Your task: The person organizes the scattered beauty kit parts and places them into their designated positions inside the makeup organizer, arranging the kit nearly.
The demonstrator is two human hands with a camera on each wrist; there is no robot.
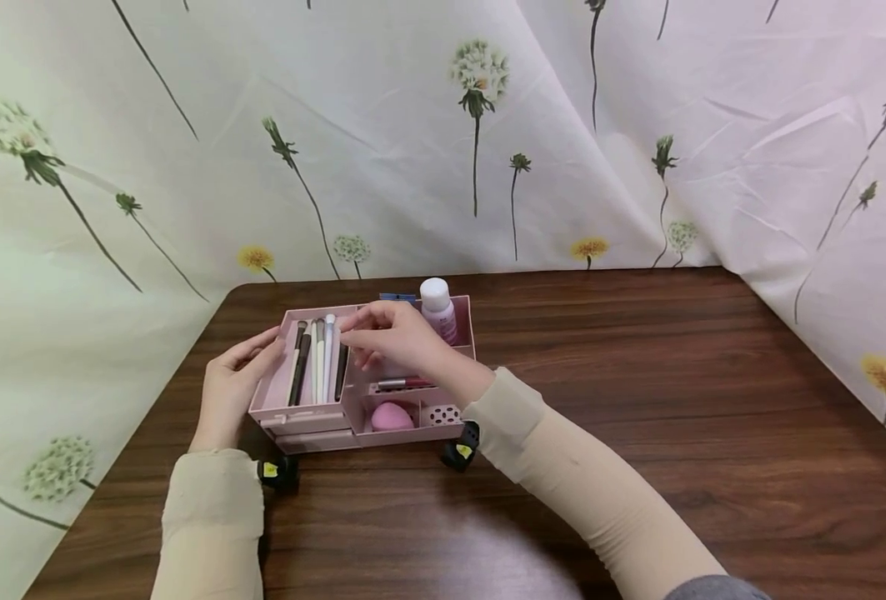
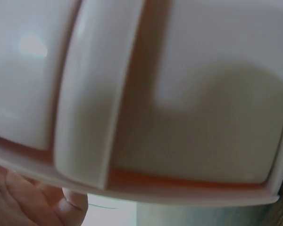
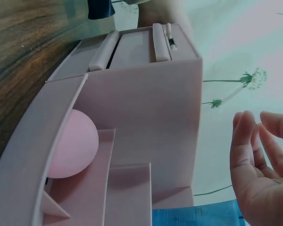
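Note:
A pink makeup organizer [image 1: 310,421] with drawers in its front sits on the wooden table. Several makeup brushes [image 1: 319,362] lie side by side in its upper left tray. My left hand [image 1: 234,387] rests against the organizer's left side, fingers at the rim; in the left wrist view part of that hand [image 2: 42,200] shows past the drawer fronts [image 2: 217,117]. Above the tray's right edge hovers my right hand [image 1: 397,337], near a dark brush [image 1: 342,372]. In the right wrist view, its thumb and fingers [image 3: 243,146] are bent with a gap between them, nothing visibly held.
A white-capped bottle [image 1: 438,308] stands in the back right compartment, near a blue item [image 1: 397,297]. A red and silver tube [image 1: 403,383] and a pink makeup sponge [image 1: 392,417] occupy lower compartments. Behind the table [image 1: 638,400] hangs a flowered cloth [image 1: 412,167].

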